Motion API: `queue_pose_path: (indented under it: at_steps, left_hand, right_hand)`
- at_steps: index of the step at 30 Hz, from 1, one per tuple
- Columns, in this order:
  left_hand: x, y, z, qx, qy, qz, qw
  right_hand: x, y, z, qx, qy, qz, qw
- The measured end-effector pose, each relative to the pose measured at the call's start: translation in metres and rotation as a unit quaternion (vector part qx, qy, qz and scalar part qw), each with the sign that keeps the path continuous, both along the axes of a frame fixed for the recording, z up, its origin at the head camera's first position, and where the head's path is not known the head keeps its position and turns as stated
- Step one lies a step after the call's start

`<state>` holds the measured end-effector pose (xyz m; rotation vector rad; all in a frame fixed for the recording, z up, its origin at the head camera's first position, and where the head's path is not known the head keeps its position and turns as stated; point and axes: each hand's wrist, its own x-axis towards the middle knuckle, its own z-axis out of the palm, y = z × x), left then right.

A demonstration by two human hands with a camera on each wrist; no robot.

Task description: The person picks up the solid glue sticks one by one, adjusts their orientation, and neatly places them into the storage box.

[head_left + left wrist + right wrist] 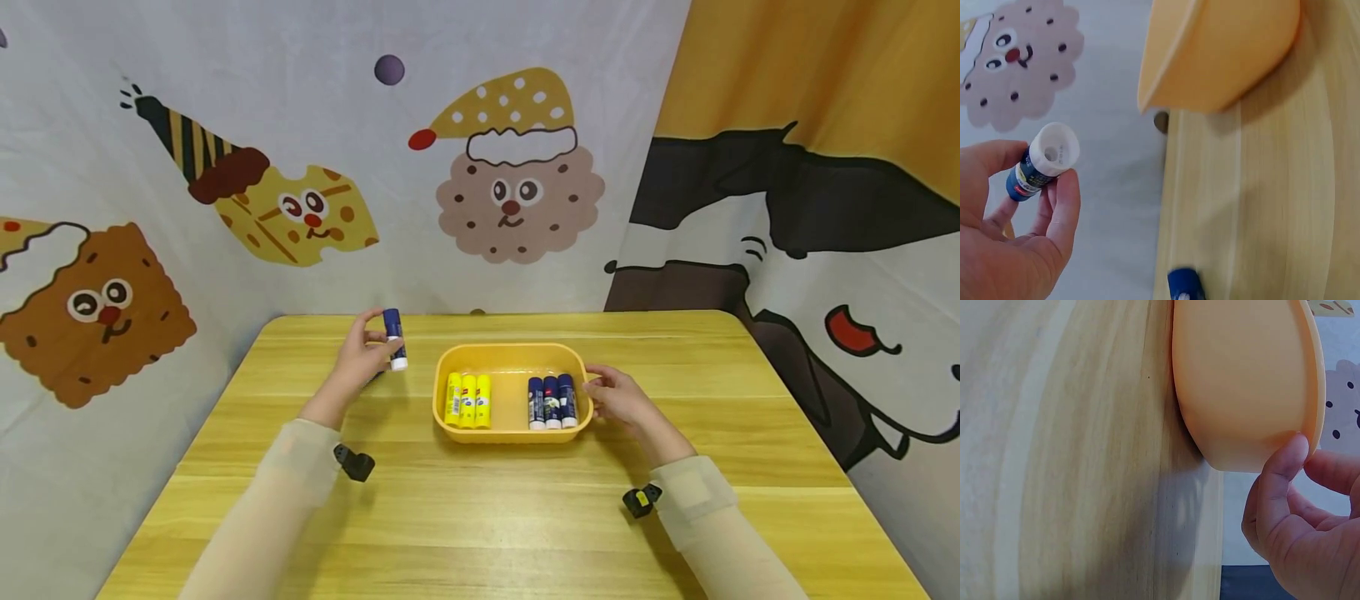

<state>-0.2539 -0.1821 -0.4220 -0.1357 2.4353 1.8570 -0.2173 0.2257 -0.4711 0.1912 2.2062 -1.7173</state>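
Note:
My left hand (363,350) pinches a dark blue glue stick (394,337) between thumb and fingers, above the table left of the tray. In the left wrist view its white end (1055,150) faces the camera. Another blue glue stick (1185,284) lies on the table below that hand, mostly covered by it in the head view. A yellow plastic tray (510,437) stands in the middle. It holds three yellow glue sticks (468,402) on the left and three blue glue sticks (552,403) on the right. My right hand (618,396) pinches the tray's right end by the rim.
The wooden table (480,517) ends at the back against a cloth backdrop (330,100) printed with cartoon biscuits. More printed cloth hangs along the left and right. A small black camera mount (354,463) sits at the left wrist, another camera mount (641,502) at the right.

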Motion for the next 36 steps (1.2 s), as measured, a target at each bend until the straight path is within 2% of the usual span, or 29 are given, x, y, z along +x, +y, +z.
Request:
queue_pose_path:
  at_steps: [4, 8, 12, 15, 20, 23, 27, 32, 36]
  left_hand:
    - [0.004, 0.018, 0.003, 0.017, -0.031, -0.016, 0.9992]
    - [0.012, 0.043, 0.006, 0.020, -0.045, -0.036, 0.9981]
    - [0.021, 0.074, 0.006, -0.028, -0.040, -0.063, 0.9968]
    - [0.027, 0.097, 0.002, -0.066, -0.030, -0.084, 0.9938]
    - [0.035, 0.128, -0.005, -0.090, -0.016, -0.109, 0.9898]
    - [0.038, 0.145, -0.008, -0.125, -0.020, -0.119, 0.9849]
    - [0.041, 0.167, -0.015, -0.199, -0.039, -0.129, 0.9707]
    - [0.040, 0.184, -0.030, -0.305, -0.033, -0.136, 0.9419]
    - [0.037, 0.186, -0.038, -0.362, -0.020, -0.141, 0.9213]
  right_hand:
    - [0.000, -0.001, 0.000, 0.004, -0.001, 0.001, 1.000]
    - [0.000, -0.001, 0.000, 0.006, -0.002, 0.001, 1.000]
    - [0.000, -0.001, 0.001, 0.009, 0.001, 0.002, 1.000]
    - [0.000, -0.001, 0.002, 0.012, 0.002, 0.002, 1.000]
    - [0.000, -0.002, 0.002, 0.016, 0.004, 0.002, 1.000]
    - [0.000, -0.002, 0.002, 0.019, 0.005, 0.002, 1.000]
    - [0.001, -0.002, 0.002, 0.020, 0.006, 0.004, 1.000]
    - [0.000, -0.003, 0.003, 0.021, 0.006, 0.003, 1.000]
    - [0.000, -0.003, 0.002, 0.019, 0.006, 0.003, 1.000]
